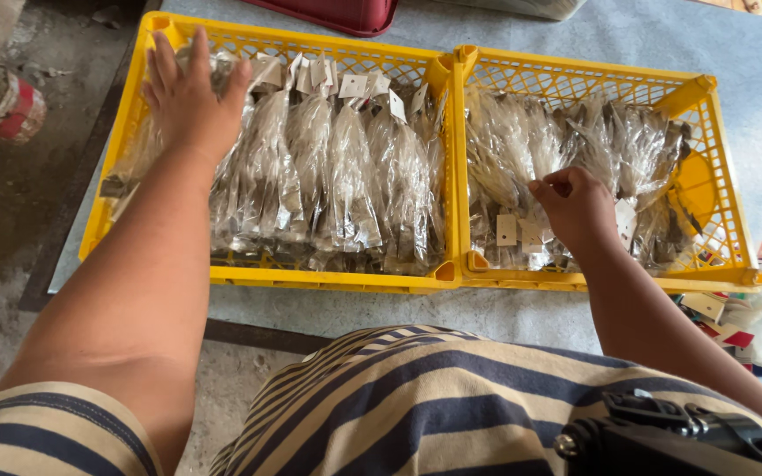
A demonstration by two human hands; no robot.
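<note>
Two yellow plastic crates stand side by side on a grey surface. The left crate is packed with clear plastic packets carrying small white tags. My left hand lies spread on the packets in its far left corner, fingers apart. The right crate holds a looser pile of the same packets, with bare yellow floor at its right end. My right hand reaches into that pile, fingers pinched at a packet near the white tags.
A dark red tub sits behind the crates. A red-and-white can stands on the concrete floor at left. Loose packaging and plastic lie at right. A black device hangs at my striped shirt.
</note>
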